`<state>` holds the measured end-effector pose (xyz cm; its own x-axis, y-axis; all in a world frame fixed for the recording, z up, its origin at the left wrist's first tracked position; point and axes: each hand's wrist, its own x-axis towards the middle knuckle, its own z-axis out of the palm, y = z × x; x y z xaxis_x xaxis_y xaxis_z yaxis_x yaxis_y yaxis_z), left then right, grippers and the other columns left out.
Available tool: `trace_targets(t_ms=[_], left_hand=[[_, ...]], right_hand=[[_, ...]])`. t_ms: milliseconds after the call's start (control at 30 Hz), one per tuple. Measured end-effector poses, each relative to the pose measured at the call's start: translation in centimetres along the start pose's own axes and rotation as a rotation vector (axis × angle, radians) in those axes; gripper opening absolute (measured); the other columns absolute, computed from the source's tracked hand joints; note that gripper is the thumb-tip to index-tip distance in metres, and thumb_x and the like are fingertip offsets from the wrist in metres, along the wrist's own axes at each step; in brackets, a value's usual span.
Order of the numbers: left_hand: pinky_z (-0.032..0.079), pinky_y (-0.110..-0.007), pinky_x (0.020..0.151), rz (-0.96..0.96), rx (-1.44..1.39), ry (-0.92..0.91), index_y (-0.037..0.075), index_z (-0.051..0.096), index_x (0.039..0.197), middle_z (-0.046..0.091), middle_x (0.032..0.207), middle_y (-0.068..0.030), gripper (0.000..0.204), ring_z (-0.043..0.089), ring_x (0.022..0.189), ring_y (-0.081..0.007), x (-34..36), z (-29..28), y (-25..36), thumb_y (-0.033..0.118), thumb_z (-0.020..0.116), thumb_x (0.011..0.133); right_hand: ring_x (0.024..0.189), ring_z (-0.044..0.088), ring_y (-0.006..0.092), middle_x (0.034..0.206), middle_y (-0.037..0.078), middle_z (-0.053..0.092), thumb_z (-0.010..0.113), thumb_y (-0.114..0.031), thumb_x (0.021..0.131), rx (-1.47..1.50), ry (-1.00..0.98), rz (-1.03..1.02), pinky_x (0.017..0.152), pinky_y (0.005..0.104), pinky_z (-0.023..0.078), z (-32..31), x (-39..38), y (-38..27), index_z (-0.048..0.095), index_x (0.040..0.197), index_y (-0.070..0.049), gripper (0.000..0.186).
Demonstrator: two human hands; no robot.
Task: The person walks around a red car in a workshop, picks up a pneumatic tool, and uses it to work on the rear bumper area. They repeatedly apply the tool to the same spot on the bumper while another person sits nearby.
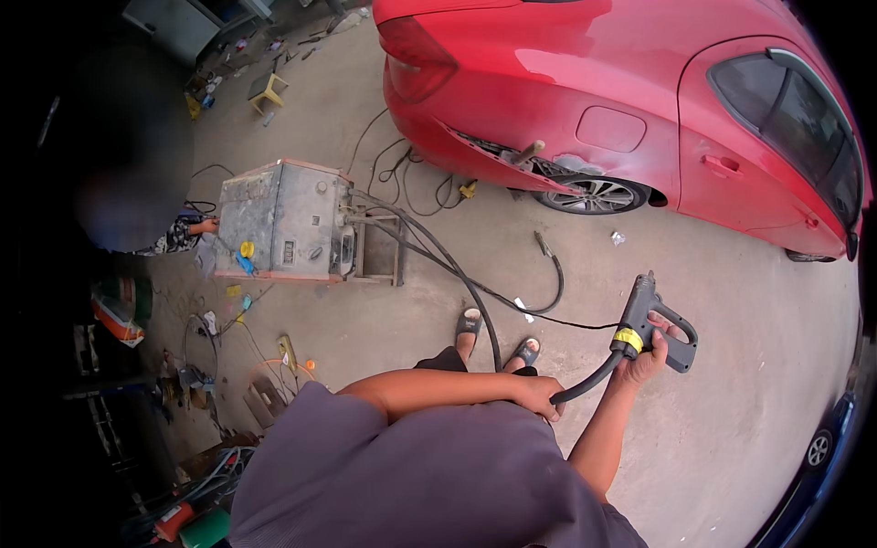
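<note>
My right hand (645,363) is wrapped round a dark grey spot-welding gun (641,303) with a looped trigger-style handle. Its tip points away from me, toward the red car (630,100), and yellow tape bands its rear end. A thick black cable (589,379) leaves the gun's rear. Across my body, my left hand (541,395) grips that cable near my waist. The car's rear side panel is damaged: the bumper edge (498,157) has come apart above the wheel, and a rod-like piece sticks out there. A grey-white patch marks the paint near the wheel arch.
A worn metal box-shaped machine (265,219) stands left, cables running from it. Another person's hand (206,226) is at its far left side. A second cable end (544,243) lies on the concrete. Tools and cords litter the lower left; a small yellow-legged stool (268,89) stands behind.
</note>
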<state>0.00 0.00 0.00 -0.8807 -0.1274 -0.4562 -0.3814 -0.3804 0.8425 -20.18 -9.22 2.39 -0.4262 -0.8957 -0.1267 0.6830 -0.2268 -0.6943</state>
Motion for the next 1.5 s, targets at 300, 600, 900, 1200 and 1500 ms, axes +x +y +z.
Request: trace_targets(t_ms=[300, 600, 900, 1200, 1500], left_hand=[[0.048, -0.042, 0.089, 0.062, 0.253, 0.562, 0.003, 0.054, 0.126, 0.064, 0.112, -0.0215, 0.054, 0.062, 0.108, -0.0340, -7.6, -1.2, -5.8, 0.029, 0.073, 0.083], [0.053, -0.046, 0.086, -0.553, 0.043, 1.178, -0.002, 0.073, 0.093, 0.070, 0.100, -0.0261, 0.034, 0.068, 0.096, -0.0395, -23.9, -4.7, -29.2, 0.030, 0.067, 0.081], [0.053, -0.044, 0.088, -0.806, -0.239, 1.522, -0.004, 0.072, 0.096, 0.069, 0.102, -0.0271, 0.039, 0.067, 0.100, -0.0401, -35.9, -4.0, -40.4, 0.032, 0.068, 0.080], [0.054, -0.038, 0.087, 0.146, -0.265, 1.278, -0.001, 0.053, 0.133, 0.063, 0.125, -0.0209, 0.077, 0.068, 0.097, -0.0264, -16.6, -7.9, -21.7, 0.031, 0.088, 0.072], [0.053, -0.035, 0.072, 0.032, 0.101, 0.991, 0.003, 0.070, 0.098, 0.070, 0.082, -0.0111, 0.042, 0.068, 0.076, -0.0199, -11.6, -9.2, -14.5, 0.028, 0.089, 0.070]], right_hand=[[0.121, 0.055, 0.0320, 0.126, 0.016, 0.061, 0.057, -0.023, 0.099, 0.191, -0.011, 0.291, 0.108, 0.0512, 0.040, 2.5, -3.5, 2.1, 0.061, 0.116, -0.003, 0.026], [0.118, 0.059, 0.0262, 0.123, 0.014, 0.064, 0.064, -0.016, 0.096, -0.008, 0.027, 0.421, 0.112, 0.0403, 0.040, -7.8, -8.1, 12.5, 0.059, 0.121, 0.001, 0.031], [0.114, 0.063, 0.0257, 0.124, 0.016, 0.063, 0.066, -0.012, 0.094, -0.114, 0.153, 0.465, 0.107, 0.0373, 0.048, -8.9, -10.5, 17.0, 0.056, 0.124, 0.005, 0.036], [0.090, 0.062, 0.0145, 0.099, 0.003, 0.064, 0.070, 0.000, 0.081, -0.334, 0.031, 0.713, 0.083, 0.0271, 0.051, -2.6, -14.5, 18.2, 0.060, 0.105, -0.006, 0.026], [0.108, 0.061, 0.0194, 0.114, 0.006, 0.060, 0.065, -0.003, 0.087, -0.048, 0.269, 0.762, 0.099, 0.0396, 0.052, -5.6, -19.3, 15.9, 0.053, 0.120, -0.005, 0.035]])
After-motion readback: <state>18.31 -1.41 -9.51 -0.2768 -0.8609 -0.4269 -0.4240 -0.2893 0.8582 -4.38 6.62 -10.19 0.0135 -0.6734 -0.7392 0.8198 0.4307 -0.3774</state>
